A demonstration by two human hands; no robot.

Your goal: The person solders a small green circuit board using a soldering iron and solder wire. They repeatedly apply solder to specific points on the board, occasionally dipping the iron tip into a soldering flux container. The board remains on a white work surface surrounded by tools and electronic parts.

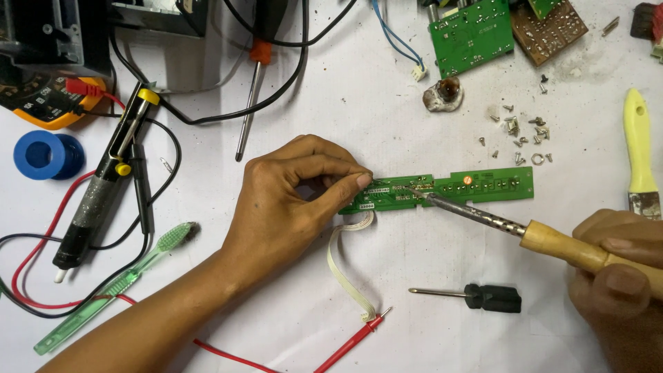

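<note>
A long narrow green circuit board (pixel 476 186) lies flat on the white table, with a white ribbon cable (pixel 345 269) trailing from its left end. My left hand (pixel 290 200) pinches that left end between thumb and fingertips. My right hand (pixel 615 276) grips the wooden handle of a soldering iron (pixel 545 238). The iron's metal tip touches the board near its middle left.
A small black-handled screwdriver (pixel 483 297) lies below the board, a red probe (pixel 352 342) beside it. Loose screws (pixel 525 135) and two other boards (pixel 473 34) sit at the top right. A desoldering pump (pixel 103 179), green toothbrush (pixel 117 283), blue spool (pixel 41 155), multimeter (pixel 48 103) and yellow brush (pixel 639 152) surround the work.
</note>
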